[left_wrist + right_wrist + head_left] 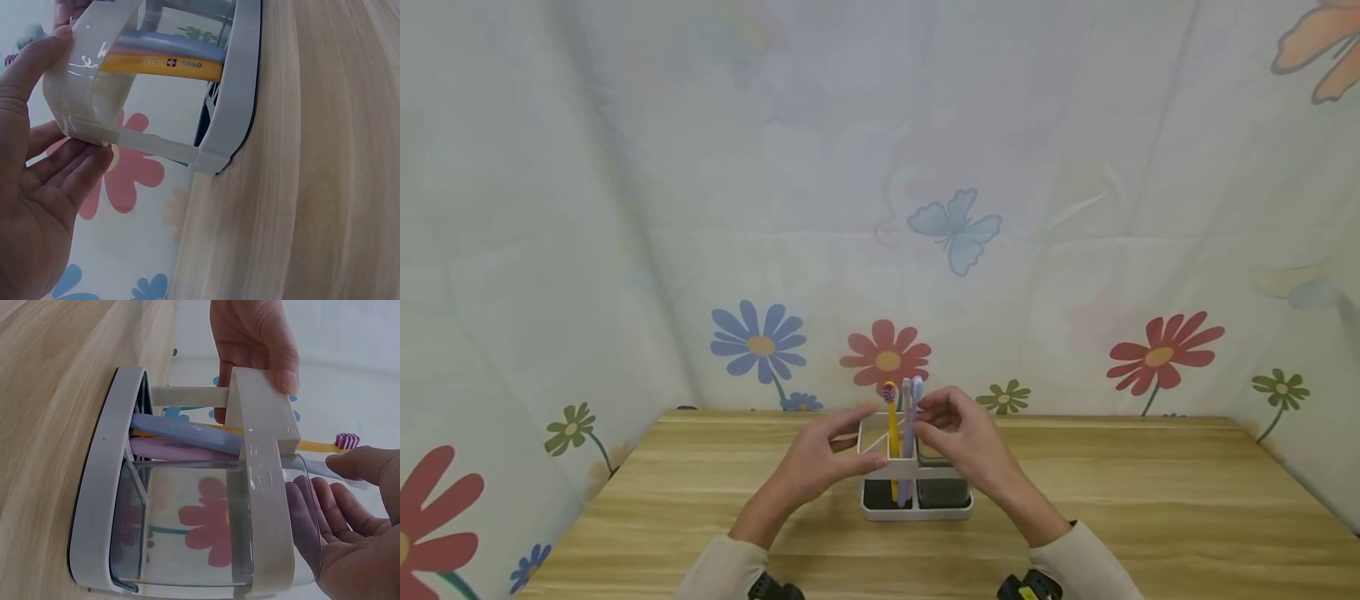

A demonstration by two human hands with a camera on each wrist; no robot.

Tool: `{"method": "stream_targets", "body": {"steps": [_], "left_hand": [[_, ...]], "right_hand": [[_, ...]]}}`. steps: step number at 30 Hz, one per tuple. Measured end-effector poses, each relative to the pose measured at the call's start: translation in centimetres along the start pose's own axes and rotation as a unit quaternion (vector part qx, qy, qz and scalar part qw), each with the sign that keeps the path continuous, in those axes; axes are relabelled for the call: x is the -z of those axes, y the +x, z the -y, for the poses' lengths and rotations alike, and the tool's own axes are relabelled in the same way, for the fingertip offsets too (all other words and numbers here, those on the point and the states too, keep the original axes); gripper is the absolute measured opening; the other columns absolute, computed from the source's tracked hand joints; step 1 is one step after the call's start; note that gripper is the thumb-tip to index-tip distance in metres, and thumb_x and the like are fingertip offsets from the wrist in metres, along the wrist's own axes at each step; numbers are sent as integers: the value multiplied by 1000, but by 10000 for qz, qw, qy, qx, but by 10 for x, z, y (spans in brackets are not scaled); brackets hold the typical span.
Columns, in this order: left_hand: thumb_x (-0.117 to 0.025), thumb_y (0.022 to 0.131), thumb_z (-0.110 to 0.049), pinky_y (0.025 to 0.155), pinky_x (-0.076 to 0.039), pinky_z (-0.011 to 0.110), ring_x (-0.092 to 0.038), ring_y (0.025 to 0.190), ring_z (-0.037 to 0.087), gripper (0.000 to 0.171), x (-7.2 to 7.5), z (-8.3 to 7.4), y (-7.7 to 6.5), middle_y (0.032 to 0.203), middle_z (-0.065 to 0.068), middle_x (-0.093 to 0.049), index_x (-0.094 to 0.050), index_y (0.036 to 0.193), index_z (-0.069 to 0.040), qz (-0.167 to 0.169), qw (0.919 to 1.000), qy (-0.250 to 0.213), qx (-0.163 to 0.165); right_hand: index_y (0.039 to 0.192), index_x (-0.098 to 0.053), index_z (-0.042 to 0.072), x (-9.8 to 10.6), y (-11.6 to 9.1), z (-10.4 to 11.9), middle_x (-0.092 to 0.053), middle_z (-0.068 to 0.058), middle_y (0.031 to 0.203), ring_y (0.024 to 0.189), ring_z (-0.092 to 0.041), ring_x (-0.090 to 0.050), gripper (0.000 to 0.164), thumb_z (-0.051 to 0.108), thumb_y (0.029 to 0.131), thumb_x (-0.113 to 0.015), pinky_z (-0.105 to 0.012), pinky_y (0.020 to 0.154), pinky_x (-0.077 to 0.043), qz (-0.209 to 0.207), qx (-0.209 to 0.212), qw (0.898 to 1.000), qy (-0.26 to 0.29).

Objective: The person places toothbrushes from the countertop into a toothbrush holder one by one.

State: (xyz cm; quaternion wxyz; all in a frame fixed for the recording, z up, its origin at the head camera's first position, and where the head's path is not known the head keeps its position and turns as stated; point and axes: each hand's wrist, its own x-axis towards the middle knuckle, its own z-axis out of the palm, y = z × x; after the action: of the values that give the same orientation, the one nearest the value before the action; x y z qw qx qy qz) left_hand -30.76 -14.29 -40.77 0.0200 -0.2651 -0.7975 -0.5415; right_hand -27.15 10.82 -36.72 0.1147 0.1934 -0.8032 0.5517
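Observation:
A white two-tier toothbrush holder (917,514) stands upright on the wooden table. My left hand (820,454) grips its upper tier at the left side, thumb and fingers on opposite edges. Three toothbrushes stand in the holder: a yellow one (892,429) with purple-and-white bristles, a blue one (187,434) and a purple one (178,450). A clear cup (187,565) sits in the right-hand compartment. My right hand (962,433) is beside the toothbrush heads, its thumb tip close to the blue toothbrush's neck. In the right wrist view, its fingers are spread apart from the thumb, behind the cup's rim.
The wooden tabletop (1150,492) extends to both sides of the holder. Behind it hangs a pale cloth (820,167) printed with flowers and butterflies. Dark wrist devices show at both cuffs along the bottom of the head view.

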Motion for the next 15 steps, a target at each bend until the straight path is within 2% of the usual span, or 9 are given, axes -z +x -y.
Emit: {"method": "stream_targets", "body": {"steps": [5,11,15], "left_hand": [[-89,90,-26,108,-53,47,-58,136,39,73,1,1,0,153,19,-55,-57,152,-6,-40,10000,53,-41],[-89,89,-32,110,-51,51,-58,136,38,74,2,-1,-1,153,18,-56,-58,153,-9,-47,9994,349,-49],[-84,94,-38,114,-48,51,-56,139,35,73,3,-2,-1,156,13,-55,-55,155,-9,-13,9983,579,-1]], "right_hand": [[122,-66,-2,4,1,-3,-69,-7,107,99,-21,-68,27,4,98,-76,-26,89,-59,91,10,10000,0],[121,-67,0,16,0,-5,-69,-8,107,98,-22,-67,25,6,99,-76,-24,83,-60,60,103,9999,-80],[122,-67,1,29,-4,-5,-70,-9,110,99,-23,-67,24,9,101,-74,-25,83,-60,-69,127,9995,-288]]}}
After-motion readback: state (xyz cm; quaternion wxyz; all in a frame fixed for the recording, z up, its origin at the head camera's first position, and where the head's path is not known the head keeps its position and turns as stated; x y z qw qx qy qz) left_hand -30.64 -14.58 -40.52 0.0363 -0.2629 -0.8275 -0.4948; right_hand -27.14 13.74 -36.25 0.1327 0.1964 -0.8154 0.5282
